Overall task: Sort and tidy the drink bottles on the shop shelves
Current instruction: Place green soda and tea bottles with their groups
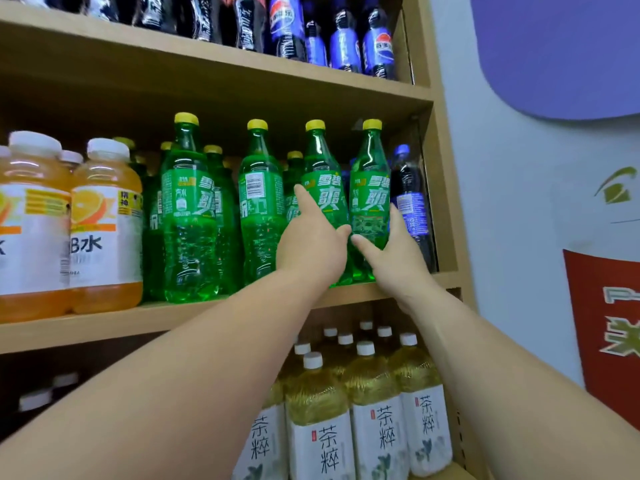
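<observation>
Both your hands are on green soda at the right end of the middle shelf (pixel 104 323). Your left hand (pixel 311 247) wraps the third green bottle (pixel 327 188) and your right hand (pixel 394 254) clasps the fourth green bottle (pixel 369 192), probably to square the row. Four green bottles stand in front, with more behind. One cola bottle (pixel 408 195) strays just beside them.

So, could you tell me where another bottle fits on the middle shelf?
Only a narrow front gap between the front-left green bottle and the barcode-facing bottle. Right end is crowded: left hand and right hand grip neighbouring green bottles beside the cola bottle.
</observation>
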The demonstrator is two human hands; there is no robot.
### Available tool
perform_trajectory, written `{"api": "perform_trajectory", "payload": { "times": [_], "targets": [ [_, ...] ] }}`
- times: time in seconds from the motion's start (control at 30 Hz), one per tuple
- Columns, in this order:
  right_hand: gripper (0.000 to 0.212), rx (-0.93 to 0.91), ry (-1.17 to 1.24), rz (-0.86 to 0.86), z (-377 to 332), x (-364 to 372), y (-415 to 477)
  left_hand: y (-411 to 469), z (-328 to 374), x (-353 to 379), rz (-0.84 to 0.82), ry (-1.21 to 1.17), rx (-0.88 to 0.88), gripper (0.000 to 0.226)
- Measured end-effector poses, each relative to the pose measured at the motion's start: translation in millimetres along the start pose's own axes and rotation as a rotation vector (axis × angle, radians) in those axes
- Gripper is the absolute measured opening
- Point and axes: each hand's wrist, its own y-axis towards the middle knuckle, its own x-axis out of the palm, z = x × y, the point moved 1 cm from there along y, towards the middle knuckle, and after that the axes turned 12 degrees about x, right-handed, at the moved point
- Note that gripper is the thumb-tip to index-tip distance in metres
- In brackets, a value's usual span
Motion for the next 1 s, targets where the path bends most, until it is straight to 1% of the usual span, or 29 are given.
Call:
{"api": "perform_trajectory", "payload": {
  "times": [0.1, 0.17, 0.27, 0.4, 0.5, 0.57, 0.6, 0.63, 0.67, 0.7, 0.73, 0.77, 0.83, 0.87, 0.93, 1.0],
  "targets": [
    [0.079, 0.011, -0.102, -0.041, 1.1, 2.4, 3.7, 0.9, -0.9, 7.0, 0.014, 0.092, 0.024, 0.096],
    [0.08, 0.01, -0.147, -0.061, -0.2, 1.9, 4.3, 1.8, -1.6, 10.3, 0.017, 0.109, 0.037, 0.097],
    [0.083, 0.012, -0.168, -0.075, 0.0, 0.8, 3.9, 0.6, -2.4, 12.7, 0.004, 0.157, 0.114, 0.097],
    [0.08, 0.015, -0.165, -0.096, -1.9, -1.1, 1.4, -8.0, 1.2, 13.8, -0.041, 0.342, 0.224, 0.097],
    [0.078, 0.023, -0.144, -0.115, -2.8, -2.4, -1.3, -20.6, 4.2, 2.7, -0.068, 0.461, 0.334, 0.085],
    [0.08, 0.058, -0.074, -0.154, -6.2, -5.0, -2.6, -34.2, 1.4, -10.8, -0.068, 0.525, 0.48, 0.07],
    [0.084, 0.085, -0.013, -0.183, -9.0, -6.4, -3.9, -42.0, -2.1, -19.6, -0.04, 0.54, 0.567, 0.063],
    [0.092, 0.112, 0.048, -0.211, -12.2, -7.1, -6.0, -48.9, -7.5, -30.1, 0.006, 0.554, 0.636, 0.058],
    [0.106, 0.119, 0.088, -0.226, -13.3, -7.0, -6.3, -54.1, -15.2, -41.6, 0.08, 0.565, 0.672, 0.054],
    [0.121, 0.11, 0.089, -0.229, -14.1, -6.1, -6.5, -57.3, -25.9, -53.7, 0.165, 0.565, 0.672, 0.054],
    [0.13, 0.093, 0.063, -0.224, -14.4, -4.3, -6.7, -59.1, -39.2, -66.1, 0.24, 0.558, 0.641, 0.055],
    [0.13, 0.067, 0.03, -0.219, -16.1, -2.6, -8.5, -59.6, -53.2, -78.1, 0.298, 0.551, 0.593, 0.057],
    [0.118, 0.014, -0.031, -0.217, -18.8, 2.5, -11.6, -58.1, -79.7, -97.7, 0.355, 0.539, 0.46, 0.057],
    [0.111, -0.013, -0.055, -0.217, -20.6, 4.4, -13.3, -57.0, -91.3, -103.1, 0.351, 0.532, 0.385, 0.059],
    [0.099, -0.045, -0.088, -0.241, -23.1, 10.3, -13.5, -57.6, -107.0, -106.4, 0.301, 0.509, 0.27, 0.067],
    [0.091, -0.041, -0.13, -0.27, -24.6, 16.6, -11.5, -60.1, -113.0, -104.3, 0.257, 0.501, 0.232, 0.073]
  ]
}}
